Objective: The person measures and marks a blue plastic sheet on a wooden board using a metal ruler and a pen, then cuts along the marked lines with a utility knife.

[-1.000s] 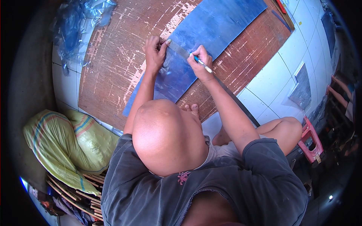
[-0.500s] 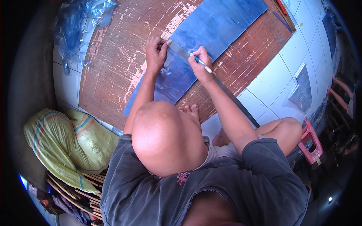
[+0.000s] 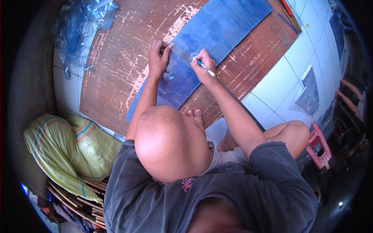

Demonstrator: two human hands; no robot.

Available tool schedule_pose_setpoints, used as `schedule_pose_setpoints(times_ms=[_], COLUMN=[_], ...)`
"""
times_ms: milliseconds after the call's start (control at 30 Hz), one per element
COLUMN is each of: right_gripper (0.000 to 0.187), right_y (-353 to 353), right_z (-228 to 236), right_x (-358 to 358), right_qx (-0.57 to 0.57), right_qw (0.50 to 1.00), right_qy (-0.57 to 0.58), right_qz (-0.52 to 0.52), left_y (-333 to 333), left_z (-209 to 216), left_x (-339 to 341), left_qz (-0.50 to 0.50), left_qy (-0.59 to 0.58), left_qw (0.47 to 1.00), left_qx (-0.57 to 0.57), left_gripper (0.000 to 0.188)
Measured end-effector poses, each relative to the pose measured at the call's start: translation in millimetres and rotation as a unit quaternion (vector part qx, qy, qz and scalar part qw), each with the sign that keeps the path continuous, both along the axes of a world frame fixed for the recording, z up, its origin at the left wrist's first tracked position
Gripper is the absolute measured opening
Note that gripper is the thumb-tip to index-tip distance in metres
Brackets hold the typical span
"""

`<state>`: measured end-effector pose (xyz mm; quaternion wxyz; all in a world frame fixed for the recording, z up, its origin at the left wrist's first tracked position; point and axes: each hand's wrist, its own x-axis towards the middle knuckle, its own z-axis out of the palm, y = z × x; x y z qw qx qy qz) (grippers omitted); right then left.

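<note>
A long blue sheet (image 3: 227, 29) lies slantwise on a worn brown board (image 3: 112, 73). Across the sheet runs a narrow grey metal ruler (image 3: 182, 54). My left hand (image 3: 158, 60) is at the ruler's far-left end, its thumb pressed on the ruler and its bent fingers by the sheet's edge. In my right hand (image 3: 203, 66) is a blue-and-white pen (image 3: 206, 68), pinched with its tip down near the ruler's other end. That hand covers part of the ruler, so exactly where the tip touches is hard to see.
Crumpled clear plastic (image 3: 79, 29) lies at the far left. A yellow-green woven sack (image 3: 74, 143) sits left of my raised knee (image 3: 171, 143). White floor tiles (image 3: 268, 95) and a pink stool (image 3: 319, 145) are at right. A red strip (image 3: 286, 7) lies at the far right.
The whole view has shifted slightly. Both hands keep nearly the same places on the ruler and sheet, with the pen still in my right hand.
</note>
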<state>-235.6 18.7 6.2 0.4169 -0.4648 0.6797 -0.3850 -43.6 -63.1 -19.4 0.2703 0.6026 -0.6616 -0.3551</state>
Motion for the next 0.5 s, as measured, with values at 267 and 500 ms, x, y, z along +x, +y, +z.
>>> schedule_pose_setpoints(times_ms=[267,500], right_gripper=[0.017,0.017], right_y=[1.7,1.1], right_z=[-1.6,-2.8], right_x=[3.9,7.7], right_qx=[-0.041,-0.017], right_qw=[0.997,0.998], right_qy=[0.045,0.034], right_qz=[-0.046,-0.040], left_y=[-1.6,-0.8], left_z=[2.4,-3.3], left_x=[-1.9,-0.6], left_qz=[-0.003,0.000], left_qy=[0.007,0.009], left_qw=[1.000,1.000], left_qx=[0.010,0.000], left_gripper=[0.030,0.031])
